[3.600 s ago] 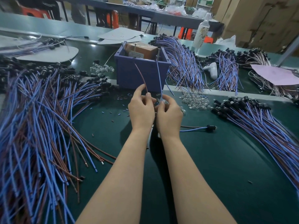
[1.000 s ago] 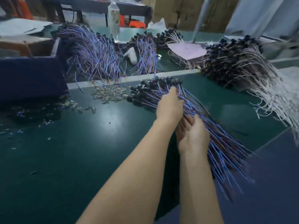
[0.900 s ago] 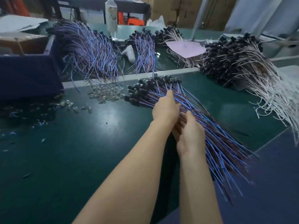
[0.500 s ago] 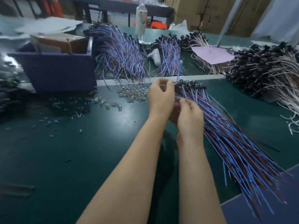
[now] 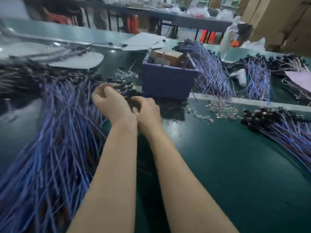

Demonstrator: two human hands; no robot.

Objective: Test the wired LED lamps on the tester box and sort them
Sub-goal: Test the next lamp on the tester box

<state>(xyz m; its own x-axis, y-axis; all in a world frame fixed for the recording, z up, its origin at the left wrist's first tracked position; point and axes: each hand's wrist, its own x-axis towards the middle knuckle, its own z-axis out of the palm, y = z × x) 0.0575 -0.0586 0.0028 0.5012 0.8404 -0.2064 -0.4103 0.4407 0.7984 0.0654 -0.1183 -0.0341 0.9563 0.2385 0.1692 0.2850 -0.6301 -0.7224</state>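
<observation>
Head view: your left hand (image 5: 109, 102) and right hand (image 5: 147, 113) curl over the black heads (image 5: 124, 88) of the wired LED lamps (image 5: 58, 132) piled at left, the left hand nearer. Blur hides whether either grip holds one. Wires trail toward you; the tester box (image 5: 166, 81) stands just beyond, to the right.

A factory assembly workshop: wired lamp piles (image 5: 55, 140), long workbenches (image 5: 235, 165), stacked cartons (image 5: 282, 22).
</observation>
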